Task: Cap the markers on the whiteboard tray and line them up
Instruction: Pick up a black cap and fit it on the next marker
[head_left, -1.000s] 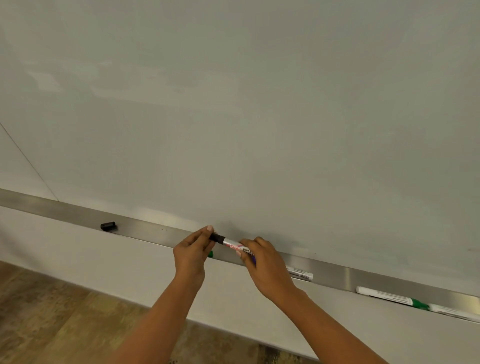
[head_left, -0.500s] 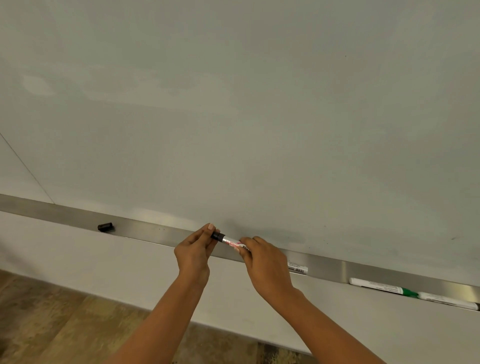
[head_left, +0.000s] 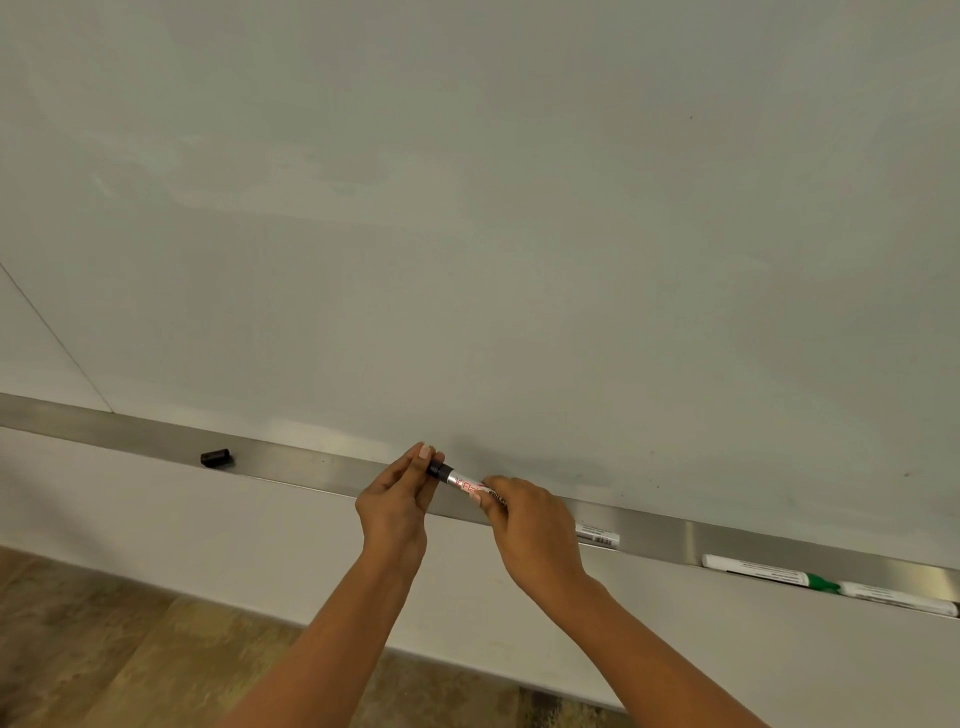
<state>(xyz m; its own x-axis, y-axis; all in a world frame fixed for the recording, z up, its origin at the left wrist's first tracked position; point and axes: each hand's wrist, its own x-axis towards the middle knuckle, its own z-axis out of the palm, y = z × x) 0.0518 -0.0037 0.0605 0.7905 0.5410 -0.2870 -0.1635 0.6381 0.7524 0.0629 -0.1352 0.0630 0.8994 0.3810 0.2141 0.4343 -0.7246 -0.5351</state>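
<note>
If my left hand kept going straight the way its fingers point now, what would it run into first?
Probably the whiteboard. The left hand points up and away over the tray, fingertips pinching the black cap on the marker. Nothing else shows between fingertips and board, though depth is hard to judge.

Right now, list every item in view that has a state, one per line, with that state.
Black marker: held up off the tray by both hands, black cap on its end.
Left hand: fingers closed on the black cap.
Right hand: gripping the marker's barrel.
Loose black cap: lying alone on the tray, off any marker.
Green marker: lying flat on the tray.
Marker behind the right hand: lying on the tray, mostly hidden.
</note>
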